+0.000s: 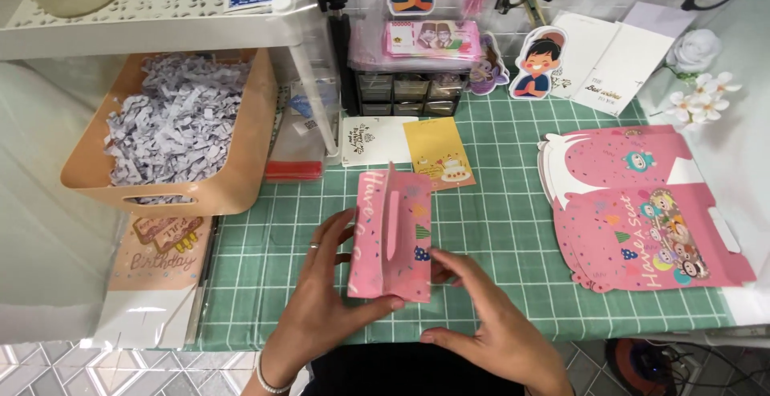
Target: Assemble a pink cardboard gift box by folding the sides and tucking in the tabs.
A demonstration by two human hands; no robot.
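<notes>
A pink printed cardboard box (391,234), partly folded, stands on the green gridded cutting mat (497,227) in front of me. My left hand (321,300), with a ring and a bracelet, grips its left side and lower edge, thumb under the bottom. My right hand (493,328) rests against the box's lower right corner, fingers spread and touching it. A flap sticks up along the middle of the box.
A stack of flat pink box blanks (642,211) lies to the right. A tan bin of shredded paper (172,131) sits at the left, greeting cards (409,149) behind the box, a small drawer unit (409,91) at the back, white flowers (706,91) far right.
</notes>
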